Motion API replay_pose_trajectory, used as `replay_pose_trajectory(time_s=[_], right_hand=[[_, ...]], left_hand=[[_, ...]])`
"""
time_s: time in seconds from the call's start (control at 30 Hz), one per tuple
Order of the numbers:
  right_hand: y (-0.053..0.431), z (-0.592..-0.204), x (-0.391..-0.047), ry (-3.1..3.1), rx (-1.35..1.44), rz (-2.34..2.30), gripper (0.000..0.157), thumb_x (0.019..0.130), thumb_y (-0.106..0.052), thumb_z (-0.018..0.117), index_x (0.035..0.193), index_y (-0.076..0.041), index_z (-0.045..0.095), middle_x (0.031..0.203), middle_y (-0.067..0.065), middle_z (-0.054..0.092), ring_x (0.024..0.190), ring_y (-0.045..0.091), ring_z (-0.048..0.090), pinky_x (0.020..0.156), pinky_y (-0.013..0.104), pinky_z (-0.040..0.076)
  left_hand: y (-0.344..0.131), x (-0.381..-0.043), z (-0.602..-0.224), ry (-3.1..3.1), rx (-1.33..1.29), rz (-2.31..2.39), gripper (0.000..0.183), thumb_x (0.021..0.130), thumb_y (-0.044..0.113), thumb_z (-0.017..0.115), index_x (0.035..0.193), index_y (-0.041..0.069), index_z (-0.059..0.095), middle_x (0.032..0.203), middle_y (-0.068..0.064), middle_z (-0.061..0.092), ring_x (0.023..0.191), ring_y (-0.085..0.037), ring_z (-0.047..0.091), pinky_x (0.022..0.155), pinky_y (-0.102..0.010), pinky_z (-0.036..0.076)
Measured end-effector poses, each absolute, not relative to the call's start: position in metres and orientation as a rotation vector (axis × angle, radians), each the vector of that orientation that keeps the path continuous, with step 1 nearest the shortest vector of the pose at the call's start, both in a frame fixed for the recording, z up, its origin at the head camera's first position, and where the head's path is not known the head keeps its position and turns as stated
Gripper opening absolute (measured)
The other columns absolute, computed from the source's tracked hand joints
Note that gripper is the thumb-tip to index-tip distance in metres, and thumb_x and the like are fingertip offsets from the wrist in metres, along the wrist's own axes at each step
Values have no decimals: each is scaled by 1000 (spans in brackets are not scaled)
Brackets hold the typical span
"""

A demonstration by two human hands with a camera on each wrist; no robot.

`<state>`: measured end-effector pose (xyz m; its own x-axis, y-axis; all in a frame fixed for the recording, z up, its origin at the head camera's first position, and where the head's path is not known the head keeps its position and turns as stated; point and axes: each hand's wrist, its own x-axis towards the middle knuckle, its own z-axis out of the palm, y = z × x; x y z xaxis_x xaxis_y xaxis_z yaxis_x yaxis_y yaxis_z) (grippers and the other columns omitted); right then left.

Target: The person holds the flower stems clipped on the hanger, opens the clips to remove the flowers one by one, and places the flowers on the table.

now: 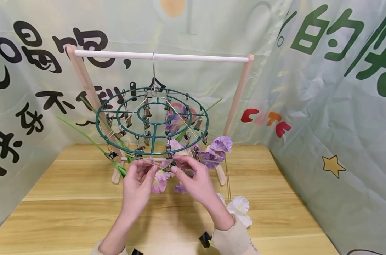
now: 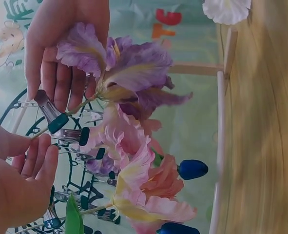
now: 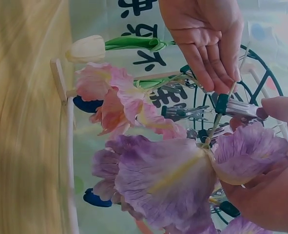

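Both hands meet below the front rim of a green round hanging clip rack [image 1: 153, 141]. My right hand [image 1: 194, 180] pinches a metal clip [image 3: 243, 109] with dark green tips between thumb and fingers. The clip's tips lie at the thin stem [image 2: 42, 131] of a purple artificial iris [image 3: 158, 180]. On the other side of the clip, my left hand [image 1: 137, 184] pinches the same stem with thumb and fingertips. The purple bloom sits beside the right hand's fingers, close to the clip. Pink irises [image 2: 134, 180] hang from other clips nearby.
The rack hangs by a metal hook from the white rod [image 1: 199, 57] of a wooden stand [image 1: 239, 95]. Blue tulips [image 2: 192, 169] and a white tulip [image 3: 85, 48] hang upside down. A white iris [image 1: 239, 209] is near the right sleeve, above the wooden table [image 1: 68, 216].
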<state>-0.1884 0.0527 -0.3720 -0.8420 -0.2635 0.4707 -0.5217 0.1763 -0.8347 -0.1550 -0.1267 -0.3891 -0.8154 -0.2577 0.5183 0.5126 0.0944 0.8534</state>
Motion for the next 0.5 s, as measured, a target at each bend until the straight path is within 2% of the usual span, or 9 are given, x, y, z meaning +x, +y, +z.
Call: replay_pose_trajectory(time_s=[0.13,0.23,0.33,0.5], right_hand=[[54,-372,-187,-2210,771,1765,28,98,-14,73,125,-5,71,104,9,72,93,25,69,85,39,61],[55,-372,-187,-2231,762,1758,28,95,-12,76,121,-4,73,102,8,72,92,24,69,84,36,61],[56,-376,-187,-2282,761,1730,21,93,-11,79,113,-5,75,98,8,73,88,21,68,79,29,60],[56,-383,-191,-2351,781,1690,9,94,-9,78,102,-6,78,96,7,75,81,14,69,73,24,59]], left_hand=[[-126,-155,-387,-1797,-249,-1802,19,95,-13,65,111,-12,55,110,-14,69,102,-12,68,93,-21,56],[-126,-154,-387,-1797,-246,-1817,20,94,-14,65,112,-11,55,110,-15,68,101,-12,68,92,-20,56],[-125,-153,-386,-1796,-255,-1833,20,94,-14,65,111,-13,55,109,-18,68,100,-12,67,91,-20,56],[-125,-154,-388,-1771,-288,-1847,20,94,-15,65,111,-15,54,107,-10,69,99,-12,68,90,-21,56]])
